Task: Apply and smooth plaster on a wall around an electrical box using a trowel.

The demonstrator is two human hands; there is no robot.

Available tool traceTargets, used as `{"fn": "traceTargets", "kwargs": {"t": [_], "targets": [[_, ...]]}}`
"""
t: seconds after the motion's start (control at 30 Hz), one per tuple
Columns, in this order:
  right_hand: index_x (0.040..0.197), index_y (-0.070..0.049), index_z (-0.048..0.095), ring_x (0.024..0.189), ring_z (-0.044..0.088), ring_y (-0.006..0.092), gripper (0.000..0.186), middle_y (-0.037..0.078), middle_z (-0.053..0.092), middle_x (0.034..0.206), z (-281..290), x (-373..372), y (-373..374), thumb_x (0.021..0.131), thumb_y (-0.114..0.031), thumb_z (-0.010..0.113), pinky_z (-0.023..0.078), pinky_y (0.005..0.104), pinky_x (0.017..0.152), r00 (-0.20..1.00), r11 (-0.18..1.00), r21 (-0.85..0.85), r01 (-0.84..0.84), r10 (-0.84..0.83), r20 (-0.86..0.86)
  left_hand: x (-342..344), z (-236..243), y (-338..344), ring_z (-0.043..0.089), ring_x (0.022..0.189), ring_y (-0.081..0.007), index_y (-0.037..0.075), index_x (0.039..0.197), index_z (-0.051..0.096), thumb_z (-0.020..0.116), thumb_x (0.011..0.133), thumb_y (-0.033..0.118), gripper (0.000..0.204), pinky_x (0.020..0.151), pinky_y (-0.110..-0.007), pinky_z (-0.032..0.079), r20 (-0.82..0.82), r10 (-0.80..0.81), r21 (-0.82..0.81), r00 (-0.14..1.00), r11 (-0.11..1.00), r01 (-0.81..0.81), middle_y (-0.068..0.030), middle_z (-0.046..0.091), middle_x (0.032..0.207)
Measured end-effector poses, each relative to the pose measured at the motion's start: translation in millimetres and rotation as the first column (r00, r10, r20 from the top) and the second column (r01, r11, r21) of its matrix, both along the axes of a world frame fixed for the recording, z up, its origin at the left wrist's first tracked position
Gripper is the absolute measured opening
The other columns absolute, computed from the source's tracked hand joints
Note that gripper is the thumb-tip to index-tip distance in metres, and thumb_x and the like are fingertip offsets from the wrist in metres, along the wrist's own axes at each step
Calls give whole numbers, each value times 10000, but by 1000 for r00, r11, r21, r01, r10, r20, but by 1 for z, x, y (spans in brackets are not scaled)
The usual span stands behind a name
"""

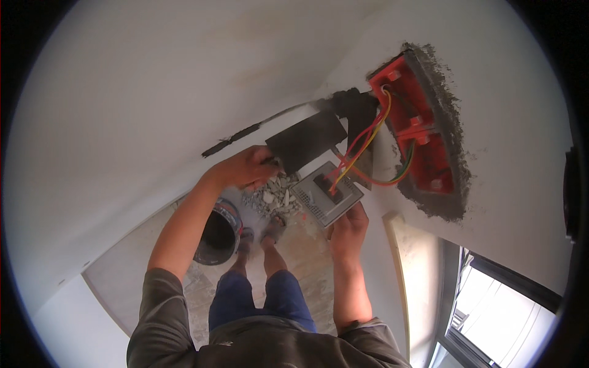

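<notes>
My right hand (350, 232) grips the lower edge of a square grey electrical wall plate (310, 202), fingers mostly beneath it. Red, yellow and other coloured wires (362, 149) run from the plate's middle to a red double wall box (412, 119) set in the wall at the right. At the near left corner of a dark grey flat rectangular piece (307, 140) is my left hand (248, 168), fingers curled. What those fingers hold, if anything, is hidden; a hazy blur lies just below them.
Rough grey mortar (457, 153) surrounds the box. A dark strip (236, 138) marks the wall at the left. On the floor, a black bucket (218, 236) stands left of my feet, near a heap of rubble (273, 195). A window (497, 300) is at the lower right.
</notes>
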State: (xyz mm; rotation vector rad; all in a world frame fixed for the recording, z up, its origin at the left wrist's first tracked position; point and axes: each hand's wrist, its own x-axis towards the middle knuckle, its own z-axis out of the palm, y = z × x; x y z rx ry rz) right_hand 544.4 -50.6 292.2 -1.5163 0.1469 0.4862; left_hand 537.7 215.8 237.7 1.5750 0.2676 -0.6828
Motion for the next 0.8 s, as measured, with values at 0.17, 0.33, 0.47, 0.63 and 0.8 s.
{"fn": "traceTargets", "kwargs": {"t": [0.17,0.33,0.47,0.63,0.8], "targets": [[1102,3,608,599,531,59,168,25,620,770,3,-7,1,1000,-99,522,418,219,518,1000,999,-43,13,-12,19,0,3,0,497,485,-83,99,947,588,618,905,277,185,398,-246,363,29,30,-76,999,997,-27,10,519,616],[1109,22,616,557,479,49,204,9,585,736,-6,5,-15,992,-112,515,386,209,487,937,978,-163,-131,175,303,3,5,-1,502,489,-87,97,963,590,614,910,269,182,408,-253,376,12,18,-53,1000,998,-17,7,519,616],[1110,11,594,621,463,45,179,-17,548,738,-1,18,-24,992,-99,519,390,199,560,910,949,-239,-207,276,309,2,-8,2,509,492,-98,79,909,576,610,908,267,191,410,-260,383,35,5,-48,999,999,-3,0,528,618],[1143,10,590,627,463,42,197,-16,560,760,4,30,-23,995,-93,511,387,196,561,897,939,-227,-258,320,305,6,-2,4,509,488,-103,73,844,555,604,900,260,201,400,-272,375,12,-21,-23,1000,1000,21,-6,535,618],[1178,20,579,623,461,48,219,-11,579,801,3,32,-19,1005,-90,500,386,198,558,907,953,-177,-246,290,304,7,1,3,474,472,-89,89,835,556,628,882,275,206,393,-245,325,-72,18,-51,997,998,-22,9,513,607]]}}
